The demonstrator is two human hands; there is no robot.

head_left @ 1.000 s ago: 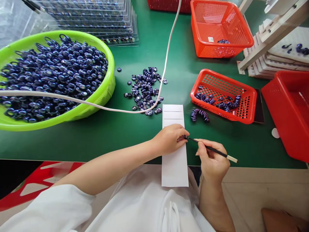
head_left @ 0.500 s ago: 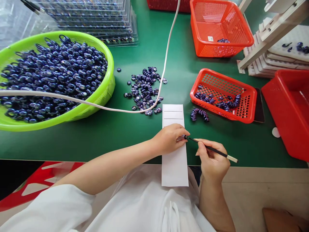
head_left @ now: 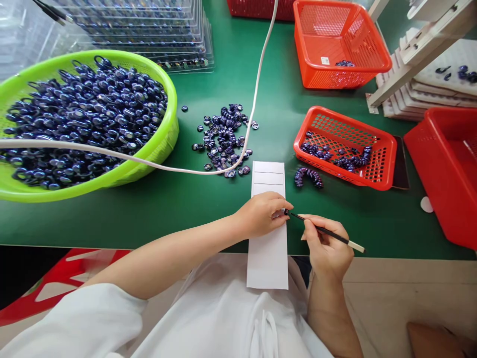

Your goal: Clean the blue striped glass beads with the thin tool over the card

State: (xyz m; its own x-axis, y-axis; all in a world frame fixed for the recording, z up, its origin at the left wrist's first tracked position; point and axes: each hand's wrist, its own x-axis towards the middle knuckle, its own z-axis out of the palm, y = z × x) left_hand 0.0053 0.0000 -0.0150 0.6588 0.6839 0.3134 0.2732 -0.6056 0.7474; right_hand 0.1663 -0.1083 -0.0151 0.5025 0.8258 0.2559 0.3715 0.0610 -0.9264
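Observation:
My left hand pinches a small dark piece between its fingertips, above a long white card strip with dark lines across its far end. In my right hand is a thin black stick tool with a pale rear end, held like a pen. Its narrow tip points at the dark piece, and whether they touch I cannot tell. Ahead of the left hand lies a loose pile of shiny dark-blue round pieces. A curved row of similar pieces lies beyond the right hand.
A green basket heaped with dark-blue looped pieces stands left. A white cable crosses the table. Red baskets stand right and at the back. Stacked clear trays are back left; a metal frame is back right.
The near end of the white strip has swung slightly left. My right hand and its tool have shifted a little left; the tip sits slightly apart from its earlier place. The left hand stays put.

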